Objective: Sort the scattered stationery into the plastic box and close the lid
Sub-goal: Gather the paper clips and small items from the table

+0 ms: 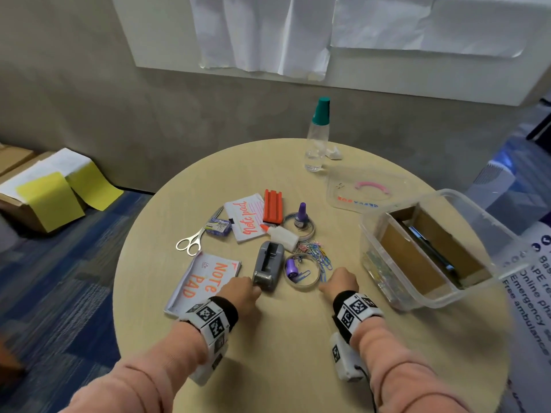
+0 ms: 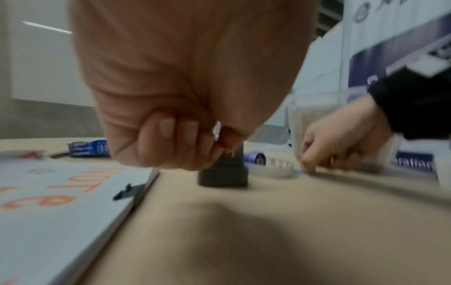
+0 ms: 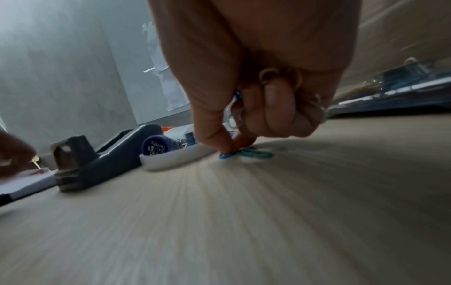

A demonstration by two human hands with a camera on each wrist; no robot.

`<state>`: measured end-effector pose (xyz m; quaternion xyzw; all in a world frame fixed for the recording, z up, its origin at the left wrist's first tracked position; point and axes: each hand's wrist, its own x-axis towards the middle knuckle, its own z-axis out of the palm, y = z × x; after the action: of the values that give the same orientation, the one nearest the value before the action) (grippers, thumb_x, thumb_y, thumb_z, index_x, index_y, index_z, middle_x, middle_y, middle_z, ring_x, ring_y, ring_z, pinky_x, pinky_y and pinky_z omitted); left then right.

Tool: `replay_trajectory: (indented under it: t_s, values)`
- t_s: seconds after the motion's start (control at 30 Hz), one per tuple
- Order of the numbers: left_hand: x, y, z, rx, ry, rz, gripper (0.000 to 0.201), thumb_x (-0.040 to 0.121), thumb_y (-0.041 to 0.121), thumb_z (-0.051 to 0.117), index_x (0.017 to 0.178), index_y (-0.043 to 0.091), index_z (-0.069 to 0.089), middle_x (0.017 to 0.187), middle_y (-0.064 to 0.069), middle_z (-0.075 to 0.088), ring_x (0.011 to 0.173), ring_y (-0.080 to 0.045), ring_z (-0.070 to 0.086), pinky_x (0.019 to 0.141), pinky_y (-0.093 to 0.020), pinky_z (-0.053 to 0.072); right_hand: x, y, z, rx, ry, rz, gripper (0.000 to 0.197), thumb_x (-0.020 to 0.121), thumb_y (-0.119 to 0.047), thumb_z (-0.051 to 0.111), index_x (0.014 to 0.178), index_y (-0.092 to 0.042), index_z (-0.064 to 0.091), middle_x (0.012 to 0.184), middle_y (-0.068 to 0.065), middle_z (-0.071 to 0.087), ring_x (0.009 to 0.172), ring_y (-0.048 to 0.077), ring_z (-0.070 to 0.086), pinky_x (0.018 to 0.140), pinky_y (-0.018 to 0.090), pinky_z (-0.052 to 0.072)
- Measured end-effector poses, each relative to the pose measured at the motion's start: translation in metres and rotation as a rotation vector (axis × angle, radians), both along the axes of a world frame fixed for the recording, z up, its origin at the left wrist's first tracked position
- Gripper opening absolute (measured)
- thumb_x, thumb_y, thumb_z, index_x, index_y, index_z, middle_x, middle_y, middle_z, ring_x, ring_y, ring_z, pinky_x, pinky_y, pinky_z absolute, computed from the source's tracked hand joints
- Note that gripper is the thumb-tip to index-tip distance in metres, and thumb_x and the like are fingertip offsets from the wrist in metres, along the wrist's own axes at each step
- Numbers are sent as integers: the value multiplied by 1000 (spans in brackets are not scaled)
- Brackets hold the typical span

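The clear plastic box (image 1: 384,263) with cardboard dividers stands open at the table's right; its lid (image 1: 343,192) lies behind it. My right hand (image 1: 328,286) keeps several coloured paper clips (image 3: 268,74) curled in its palm, while thumb and forefinger pinch a blue-green clip (image 3: 253,153) flat on the table. More clips (image 1: 317,251) are piled beyond it. My left hand (image 1: 253,290) is curled just beside the near end of the grey tape dispenser (image 1: 268,265), and its thumb and forefinger pinch a small pale piece (image 3: 36,161).
Scattered over the round table (image 1: 283,353) are scissors (image 1: 190,241), two note pads (image 1: 205,281), a staples box (image 1: 219,228), an orange block (image 1: 272,205), a glue bottle (image 1: 281,234) and an ink bottle (image 1: 301,216). A shallow round dish (image 1: 311,283) holds a purple stamp. A water bottle (image 1: 317,135) stands at the back.
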<state>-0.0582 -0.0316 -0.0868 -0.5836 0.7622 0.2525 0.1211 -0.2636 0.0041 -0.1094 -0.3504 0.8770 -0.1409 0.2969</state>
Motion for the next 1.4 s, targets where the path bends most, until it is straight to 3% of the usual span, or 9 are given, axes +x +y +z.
replay_trajectory:
  t_s: [0.17, 0.33, 0.47, 0.6, 0.7, 0.83, 1.0, 1.27, 1.4]
  values:
    - [-12, -1, 37, 416, 687, 345, 33, 89, 18, 26, 62, 15, 44, 59, -2, 44, 47, -14, 35, 46, -21, 26, -9, 13, -1, -23, -58, -17, 13, 76, -15, 69, 76, -11, 56, 97, 12, 63, 91, 28, 60, 73, 27, 44]
    - [-42, -10, 54, 755, 1061, 525, 34, 86, 21, 27, 56, 15, 40, 49, 1, 40, 39, -11, 30, 37, -17, 22, -14, 30, -6, -111, -42, -35, 24, 74, -19, 72, 68, -17, 48, 97, 9, 63, 85, 25, 56, 70, 26, 41]
    - [-83, -8, 46, 485, 881, 368, 29, 92, 15, 43, 64, 10, 52, 50, 0, 40, 38, -10, 34, 39, -17, 26, -11, 30, -4, -30, 58, 113, 11, 85, -17, 58, 92, -9, 61, 110, 15, 63, 102, 31, 60, 84, 30, 46]
    - [-114, -5, 28, 30, 419, -197, 19, 87, 15, 54, 102, 11, 66, 98, -11, 65, 92, -24, 60, 77, -26, 44, -14, 42, 1, 76, 92, 247, 23, 87, -21, 51, 103, -6, 58, 115, 18, 60, 106, 33, 57, 84, 32, 46]
    - [-126, -1, 13, -60, 172, -495, 33, 87, 18, 59, 120, 18, 58, 121, -10, 58, 115, -27, 53, 90, -34, 43, -22, 58, 7, 60, 1, 237, 15, 91, -24, 48, 79, -15, 51, 109, 16, 61, 100, 28, 58, 79, 30, 44]
    - [-136, 3, 0, -133, 19, -596, 30, 89, 18, 57, 119, 19, 58, 126, -9, 54, 117, -28, 52, 89, -37, 44, -35, 83, 19, -231, -782, -206, 25, 88, -11, 36, 64, -17, 35, 58, 7, 44, 41, 14, 33, 42, 23, 26]
    - [-123, 0, 4, -85, 99, -524, 20, 86, 20, 62, 103, 12, 67, 114, -11, 63, 105, -27, 59, 87, -33, 47, -50, 108, 34, -547, -1549, -524, 20, 80, -18, 39, 60, -14, 38, 50, 1, 35, 32, 8, 25, 34, 16, 17]
    - [-84, 16, -6, -16, -19, -669, 25, 87, 20, 57, 110, 11, 65, 115, -13, 63, 106, -31, 58, 89, -36, 48, -36, 92, 29, -492, -1560, -794, 34, 95, -22, 36, 62, -14, 38, 42, 0, 41, 26, 8, 29, 27, 13, 20]
    - [-78, 21, -5, -47, -141, -768, 32, 91, 27, 51, 112, 5, 62, 118, -16, 58, 106, -34, 56, 85, -38, 46, -27, 77, 57, -479, -1405, -580, 45, 96, -31, 40, 53, -19, 34, 37, -5, 27, 25, 8, 21, 29, 12, 15]
